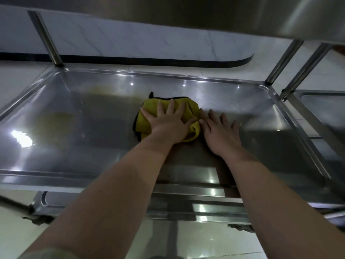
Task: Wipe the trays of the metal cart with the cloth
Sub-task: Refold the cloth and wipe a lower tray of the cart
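My left hand (pixel 169 121) lies flat with its fingers spread wide, pressing down on the yellow cloth (pixel 149 120); it is not closed around the cloth, only pushing on top of it. My right hand (pixel 220 131) lies flat and open too, just beside the left one, on the bare metal, with its fingertips touching the edge of the cloth and nothing held in it. The cloth is bunched up under my left palm, out in the middle of the lower tray (pixel 56 150) of the metal cart (pixel 285 60). I think a few things could go wrong from here. The cloth is folded into a lump, so it may slide out from under my flat hand when I push, and then my bare palm would smear the shiny metal. My right hand on the tray could leave marks where I have cleaned. There is a yellowish patch (pixel 54 124) far to the left of my left hand, and I might miss it, and the corners too, if I only rub the middle. The upper tray (pixel 280 17) hangs close above my hands, so I could bump my head or arms on it as I reach. The cart may also roll away if I push too hard.
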`<state>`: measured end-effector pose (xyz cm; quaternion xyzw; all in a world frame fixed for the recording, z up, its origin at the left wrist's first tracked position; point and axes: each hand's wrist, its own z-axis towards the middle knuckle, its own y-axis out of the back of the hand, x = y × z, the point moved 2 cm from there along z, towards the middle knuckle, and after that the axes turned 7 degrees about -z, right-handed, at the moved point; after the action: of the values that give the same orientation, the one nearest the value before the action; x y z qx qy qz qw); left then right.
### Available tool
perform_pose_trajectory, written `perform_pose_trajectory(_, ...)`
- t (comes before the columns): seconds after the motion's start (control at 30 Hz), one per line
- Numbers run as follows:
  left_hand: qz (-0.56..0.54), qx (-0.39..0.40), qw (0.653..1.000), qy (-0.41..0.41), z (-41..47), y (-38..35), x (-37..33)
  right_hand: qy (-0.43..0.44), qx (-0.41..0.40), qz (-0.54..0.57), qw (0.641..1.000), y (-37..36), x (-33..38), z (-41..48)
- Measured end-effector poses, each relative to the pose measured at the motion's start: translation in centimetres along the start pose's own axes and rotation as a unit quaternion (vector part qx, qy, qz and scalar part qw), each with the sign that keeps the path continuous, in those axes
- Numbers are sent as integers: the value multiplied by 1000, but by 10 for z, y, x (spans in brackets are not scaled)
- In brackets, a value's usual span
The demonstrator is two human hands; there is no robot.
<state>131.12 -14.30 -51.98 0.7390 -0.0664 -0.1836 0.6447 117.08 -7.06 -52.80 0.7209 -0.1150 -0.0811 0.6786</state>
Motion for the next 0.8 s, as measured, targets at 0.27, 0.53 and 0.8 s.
perform_pose_trajectory(0.27,-15,-25,999,-15,64,11,28,10,4,-23,1000,0,-1,2)
perform_pose_trajectory(0.53,-21,-53,996,73,41,32,139,1,17,-22,1000,2,2,2)
perform_pose_trajectory(0.8,2,-54,997,60,36,32,133,11,59,-45,997,14,66,28)
